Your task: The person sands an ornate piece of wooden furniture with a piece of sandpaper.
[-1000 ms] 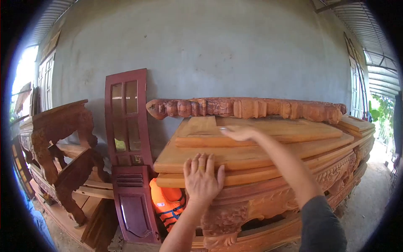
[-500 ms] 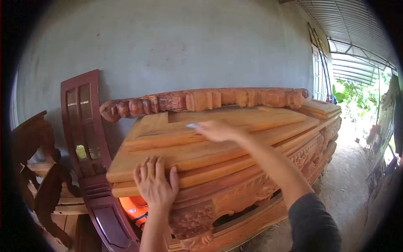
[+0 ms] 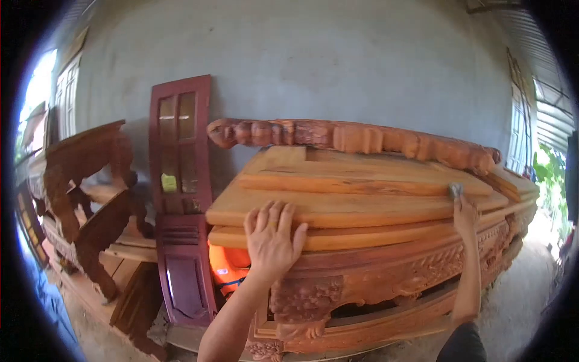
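My left hand point(image 3: 272, 238) lies with its fingers spread over the front edge of a wooden panel point(image 3: 362, 208), near its left corner. In my right hand point(image 3: 465, 218) is a small greyish object point(image 3: 455, 191), pinched at the fingertips; its kind is too blurred to make out. That hand is near the panel's right end, beside the raised upper board. Stepped layers of light brown wood make up the top, above a carved reddish front point(image 3: 386, 271). Along the back rests a long carved wooden beam point(image 3: 359, 139).
A maroon door leaf point(image 3: 183, 241) leans against the grey wall point(image 3: 374, 66). Carved dark wooden furniture pieces point(image 3: 99, 223) are stacked at the left. Something orange point(image 3: 228, 265) sits between the door and the carved piece. Concrete floor point(image 3: 512, 314) shows at the right.
The view has turned left. My right hand has moved with the greyish object from the upper board's left-middle part to the right end. My left hand stays on the front edge.
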The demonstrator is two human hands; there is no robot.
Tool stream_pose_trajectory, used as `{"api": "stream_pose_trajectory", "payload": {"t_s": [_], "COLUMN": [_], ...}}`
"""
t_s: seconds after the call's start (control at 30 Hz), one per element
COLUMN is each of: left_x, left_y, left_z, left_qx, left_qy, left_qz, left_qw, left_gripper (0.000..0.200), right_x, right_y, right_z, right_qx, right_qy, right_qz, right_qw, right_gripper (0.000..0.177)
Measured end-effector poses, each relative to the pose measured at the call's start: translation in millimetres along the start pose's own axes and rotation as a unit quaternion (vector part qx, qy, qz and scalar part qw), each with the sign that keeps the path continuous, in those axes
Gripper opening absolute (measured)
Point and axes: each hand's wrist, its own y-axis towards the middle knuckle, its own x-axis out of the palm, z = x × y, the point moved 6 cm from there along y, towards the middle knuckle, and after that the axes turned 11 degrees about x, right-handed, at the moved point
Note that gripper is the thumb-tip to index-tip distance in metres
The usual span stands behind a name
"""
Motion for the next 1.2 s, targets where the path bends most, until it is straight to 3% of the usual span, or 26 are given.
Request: {"api": "stream_pose_trajectory", "payload": {"t_s": [0.07, 0.13, 0.2, 0.27, 0.33, 0.37, 0.43, 0.5, 0.53, 0.57, 0.6, 0.7, 0.8, 1.0, 1.07, 1.2], "left_x": [-7, -12, -19, -27, -36, -34, -30, -31, -28, -30, -31, -35, -31, -18, -17, -15], "left_y": [2, 3, -3, -9, -15, -17, -22, -23, -31, -31, -32, -27, -26, -37, -38, -39], "left_z": [-7, -16, -48, -65, -70, -72, -78, -78, -86, -92, -97, -88, -86, -98, -100, -103], "left_qx": [-0.002, 0.006, -0.115, -0.127, -0.142, -0.149, -0.16, -0.167, -0.172, -0.206, -0.233, -0.133, -0.131, -0.126, -0.115, -0.096], "left_qy": [-0.016, -0.043, 0.042, 0.041, 0.101, 0.094, 0.072, 0.053, 0.033, 0.013, 0.016, 0.035, 0.087, 0.116, 0.11, 0.095], "left_qz": [-0.011, -0.022, -0.05, -0.004, 0.061, 0.052, 0.049, 0.061, 0.092, 0.071, 0.027, 0.031, -0.032, -0.022, -0.027, -0.029], "left_qw": [1.0, 0.999, 0.991, 0.991, 0.983, 0.983, 0.983, 0.983, 0.98, 0.976, 0.972, 0.99, 0.987, 0.985, 0.987, 0.99], "left_gripper": [0.041, 0.039, 0.037, 0.037, 0.039, 0.037, 0.036, 0.037, 0.035, 0.036, 0.036, 0.035, 0.031, 0.036, 0.037, 0.04], "right_x": [-28, -29, -40, -42, -45, -48, -19, -14, -4, -19, -24, -23, -27, -31, -14, -6], "right_y": [-49, -76, -98, -117, -139, -151, -173, -198, -206, -210, -213, -210, -194, -107, -76, -17], "right_z": [-81, -137, -200, -262, -322, -351, -406, -465, -485, -490, -491, -470, -424, -263, -204, -79], "right_qx": [-0.039, -0.138, -0.195, -0.204, -0.213, -0.24, -0.303, -0.412, -0.354, -0.341, -0.335, -0.356, -0.358, -0.305, -0.317, -0.253], "right_qy": [-0.016, 0.073, 0.118, 0.051, 0.083, 0.061, 0.189, 0.193, 0.202, 0.216, 0.204, 0.285, 0.278, 0.241, 0.286, 0.27], "right_qz": [-0.084, -0.078, -0.115, -0.225, -0.344, -0.343, -0.333, -0.319, -0.37, -0.328, -0.344, -0.265, -0.243, -0.316, -0.298, -0.38], "right_qw": [0.996, 0.985, 0.967, 0.951, 0.911, 0.906, 0.873, 0.831, 0.835, 0.854, 0.853, 0.85, 0.857, 0.866, 0.854, 0.848], "right_gripper": [0.042, 0.033, 0.035, 0.044, 0.047, 0.047, 0.039, 0.034, 0.035, 0.038, 0.04, 0.029, 0.026, 0.034, 0.036, 0.035]}}
